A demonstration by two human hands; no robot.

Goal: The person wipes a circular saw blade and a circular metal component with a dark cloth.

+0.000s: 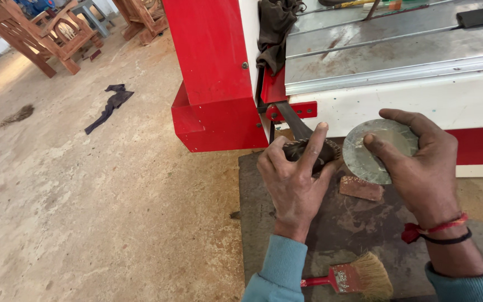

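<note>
left hand wrapped around a dark toothed wheel, fingers curled tight over its rim, index finger laid straight across the top; right hand pinches a flat grey metal disc, thumb on its face, fingers behind the edge. both pieces held just beside each other, nearly touching, low in front of the red and white machine and above a dark mat on the floor. a small brick lies on the mat under the disc, a red-handled brush nearer the sleeves, a dark rag well apart on the concrete.
</note>
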